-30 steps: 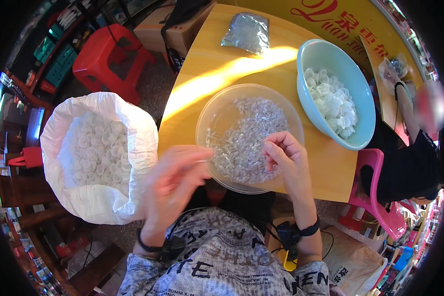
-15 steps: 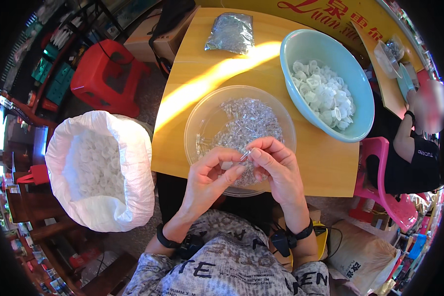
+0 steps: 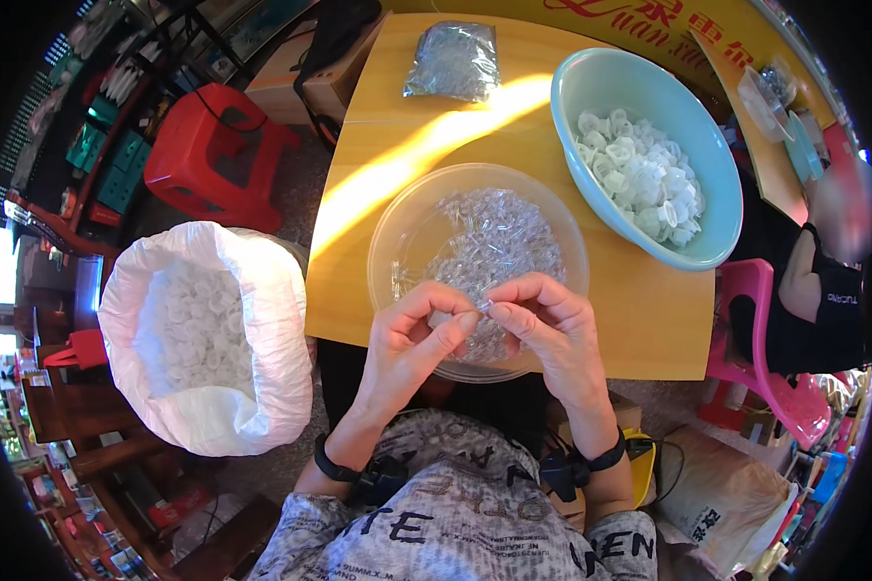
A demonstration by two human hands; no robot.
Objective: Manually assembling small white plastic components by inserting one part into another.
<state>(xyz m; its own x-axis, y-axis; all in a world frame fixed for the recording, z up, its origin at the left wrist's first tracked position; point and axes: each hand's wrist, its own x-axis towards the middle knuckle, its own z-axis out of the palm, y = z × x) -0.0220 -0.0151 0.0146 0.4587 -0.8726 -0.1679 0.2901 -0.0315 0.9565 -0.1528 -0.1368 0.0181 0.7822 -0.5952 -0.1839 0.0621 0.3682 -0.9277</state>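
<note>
Above the near half of a round clear plastic tub [image 3: 412, 232], my left hand [image 3: 402, 339] and my right hand [image 3: 557, 334] meet at the fingertips. The right thumb and forefinger pinch a small clear, shiny piece, mostly hidden by the fingers. My left thumb and forefinger are pressed together against it; what they grip is too small to make out. Many thin clear pieces [image 3: 499, 232] lie heaped in the tub, mostly toward its right side. At the upper right, a light-blue basin [image 3: 591, 92] holds translucent white cup-shaped plastic pieces [image 3: 649, 179].
A white sack [image 3: 281, 358] of similar whitish pieces [image 3: 203, 329] stands left of the wooden table [image 3: 649, 334]. A shiny clear bag [image 3: 452, 63] lies at the far edge. Around are a red stool [image 3: 199, 145], a pink chair [image 3: 756, 320] and another person [image 3: 799, 281].
My fingertips have come closer together, with the left thumb now closed against its forefinger. The small piece shows less than before. The whole view has shifted slightly.
</note>
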